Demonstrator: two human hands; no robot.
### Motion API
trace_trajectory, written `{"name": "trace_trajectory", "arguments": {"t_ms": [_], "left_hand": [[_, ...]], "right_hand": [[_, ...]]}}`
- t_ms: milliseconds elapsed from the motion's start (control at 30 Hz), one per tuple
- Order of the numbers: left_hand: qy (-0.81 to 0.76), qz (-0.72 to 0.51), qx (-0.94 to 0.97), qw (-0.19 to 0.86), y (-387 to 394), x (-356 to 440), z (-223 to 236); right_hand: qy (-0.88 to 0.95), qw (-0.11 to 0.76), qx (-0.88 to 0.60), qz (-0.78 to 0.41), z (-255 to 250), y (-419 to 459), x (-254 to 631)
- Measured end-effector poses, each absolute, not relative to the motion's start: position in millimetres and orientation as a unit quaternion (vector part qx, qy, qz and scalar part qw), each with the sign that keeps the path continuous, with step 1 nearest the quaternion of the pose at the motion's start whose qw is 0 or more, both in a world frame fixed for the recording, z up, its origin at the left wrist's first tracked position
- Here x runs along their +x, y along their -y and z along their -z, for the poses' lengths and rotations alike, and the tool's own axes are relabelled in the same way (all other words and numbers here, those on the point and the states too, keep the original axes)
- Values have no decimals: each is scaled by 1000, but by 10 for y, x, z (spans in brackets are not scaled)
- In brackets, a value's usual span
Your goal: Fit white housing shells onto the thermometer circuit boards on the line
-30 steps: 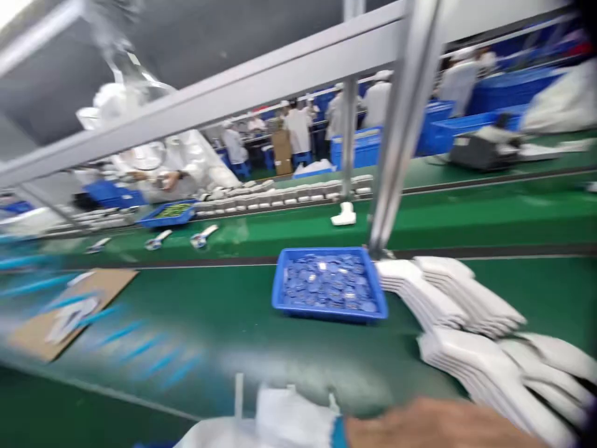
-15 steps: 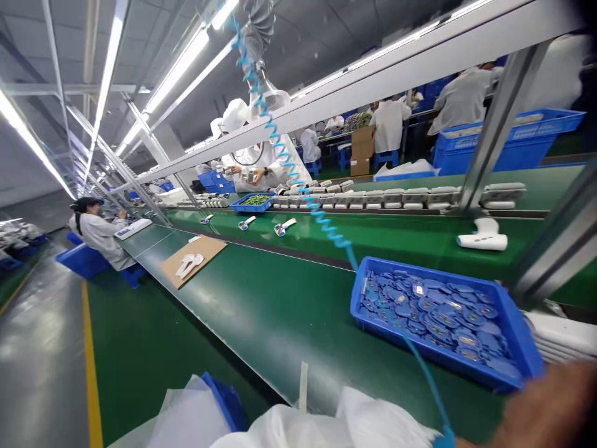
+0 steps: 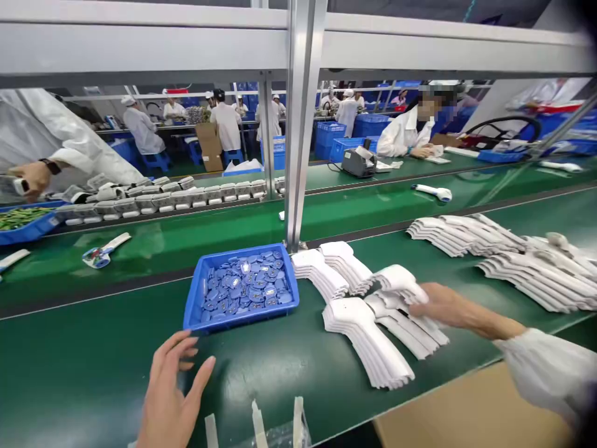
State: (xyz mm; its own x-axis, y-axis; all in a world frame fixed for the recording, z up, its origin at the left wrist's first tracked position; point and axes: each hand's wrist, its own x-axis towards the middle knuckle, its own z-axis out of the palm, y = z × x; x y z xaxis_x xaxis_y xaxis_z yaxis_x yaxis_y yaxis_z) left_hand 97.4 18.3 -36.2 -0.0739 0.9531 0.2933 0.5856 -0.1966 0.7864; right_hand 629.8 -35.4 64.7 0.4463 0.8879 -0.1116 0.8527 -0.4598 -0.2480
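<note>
My right hand (image 3: 438, 305) reaches over stacks of white plastic housing halves (image 3: 364, 336) and grips one housing half (image 3: 396, 277) at the top of a stack. This piece is tilted and appears slightly raised; my thumb side shows, while the other fingers are partly hidden. Over the green bench, my left hand (image 3: 172, 386) is open, fingers spread, with nothing in it. Just beyond its fingertips stands a blue tray (image 3: 193, 305) full of small blue oval plastic parts (image 3: 247, 283).
More white housing stacks (image 3: 536, 267) lie at the right. A metal post (image 3: 303, 137) rises behind the tray. On the green conveyor (image 3: 153, 249) lie partly assembled handheld devices (image 3: 105, 250). Pale tape strips (image 3: 259, 423) hang at the front edge. Co-workers sit across the line.
My view has swung right and levelled, bringing the housing stacks into sight. My right hand, formerly a blur beside the tray, now grips a housing half. My left hand has come into view, open.
</note>
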Motion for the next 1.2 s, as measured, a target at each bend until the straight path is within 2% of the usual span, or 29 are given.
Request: {"name": "trace_trajectory", "arguments": {"t_ms": [100,200,433,667,800,933,1200], "left_hand": [[-647,-405,600,241,-91,917,427],[-669,-396,573,262,-91,881,480],[-680,-418,534,278,-76,825,456],[-667,-409,572,247,-83,877,554],[-624,-418,620,228,21,1246,487],[-494,-381,730,279,186,1771,279],[-369,-378,802,279,79,2085,42]], "right_hand": [[514,64,-842,-152,-478,250,6212],[500,45,-854,-138,-384,222,6182],[474,28,-874,-109,-571,470,6184],[440,3,-894,-91,-359,680,5533],[421,-38,-905,-41,-288,649,5332],[429,-62,-901,-8,-374,618,5370],[419,-25,-907,-22,-379,618,5270]]}}
